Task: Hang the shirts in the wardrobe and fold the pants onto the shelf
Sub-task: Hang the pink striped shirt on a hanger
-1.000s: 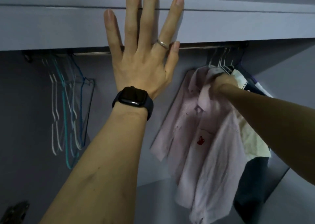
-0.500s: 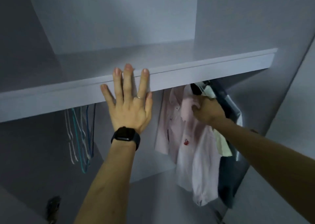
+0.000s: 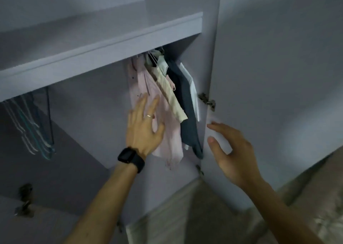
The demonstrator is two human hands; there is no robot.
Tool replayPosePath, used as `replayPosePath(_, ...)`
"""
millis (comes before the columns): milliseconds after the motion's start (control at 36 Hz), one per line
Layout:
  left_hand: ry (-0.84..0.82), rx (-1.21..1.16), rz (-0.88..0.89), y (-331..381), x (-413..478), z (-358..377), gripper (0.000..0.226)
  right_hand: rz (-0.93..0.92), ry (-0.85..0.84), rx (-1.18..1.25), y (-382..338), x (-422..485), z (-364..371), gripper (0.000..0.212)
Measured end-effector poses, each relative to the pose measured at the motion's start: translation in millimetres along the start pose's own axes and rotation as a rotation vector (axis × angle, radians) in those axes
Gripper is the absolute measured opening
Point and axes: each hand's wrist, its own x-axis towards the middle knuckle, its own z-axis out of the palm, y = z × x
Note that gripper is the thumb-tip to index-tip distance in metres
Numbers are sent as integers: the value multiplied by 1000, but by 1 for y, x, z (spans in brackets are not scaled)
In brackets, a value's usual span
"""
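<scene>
Hanger tops [image 3: 154, 58]: thin blurred lines running up under the shelf [image 3: 92, 57] front edge. What they hook onto is hidden.
Pink shirt [image 3: 168, 132]: hangs at the right end of the wardrobe [image 3: 89, 113], its collar cut off by the shelf.
Left hand [image 3: 143, 130]: off the shelf edge it pressed half a second ago and down now, released, fingers spread flat against the pink shirt, with a black watch [image 3: 130, 157] on the wrist.
Right hand [image 3: 235, 150]: has let go of the shirt's top and is slack, holding nothing, by the inner edge of the open wardrobe door [image 3: 278, 76]. Contact is too blurred to call.
Wardrobe contents: rightward from the pink shirt hang a cream garment [image 3: 170, 95], a dark garment [image 3: 187, 113] and a white garment [image 3: 193, 93]. At the left end, empty hangers [image 3: 31, 130] are partly hidden under the shelf.
</scene>
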Motion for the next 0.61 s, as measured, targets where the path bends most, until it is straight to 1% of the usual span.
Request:
replayPosePath(111,-203,-182,-35,62,-47,68,62,0,15,-149,44,-37,-24,32)
replayPosePath(194,-360,-275,-31,102,-80,113,57,122,-12,-190,77,-74,-44,29)
replayPosePath(306,-557,-403,12,145,-106,156,55,314,-32,-269,105,-122,-71,33)
replayPosePath(389,-691,-414,117,169,-114,178,55,415,48,-334,117,-152,-87,30)
replayPosePath(472,-819,-449,257,195,-122,196,54,521,172,-475,124,-188,-99,24)
replayPosePath(556,-934,-435,453,215,-129,206,54,616,296,-589,116,-222,-102,24)
replayPosePath(611,-974,-461,557,224,-137,209,53,674,389,-636,105,-245,-96,20)
